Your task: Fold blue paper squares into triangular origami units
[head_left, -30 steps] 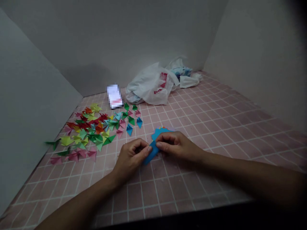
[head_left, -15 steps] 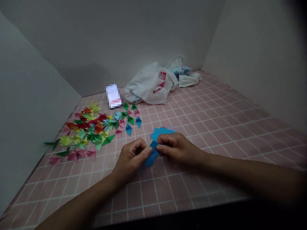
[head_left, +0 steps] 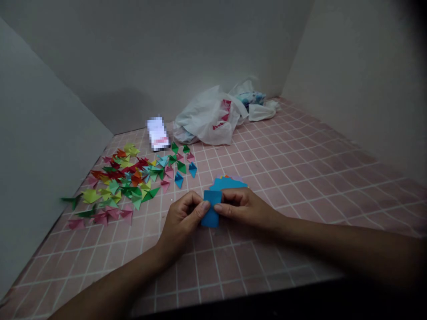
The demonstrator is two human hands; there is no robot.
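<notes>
Two hands [head_left: 183,218] [head_left: 247,208] on seemingly one paper [head_left: 211,217]

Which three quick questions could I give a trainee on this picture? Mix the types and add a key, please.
1. True or false: the left hand and the right hand both hold the small blue paper.

2. Multiple choice: what lies just to the right of the phone in the picture?
A. scissors
B. white plastic bag
C. glass jar

3. Fill in the gap: the top sheet of the fanned paper stack beyond the hands is coloured ___.

Key: 1. True; 2. B; 3. blue.
</notes>
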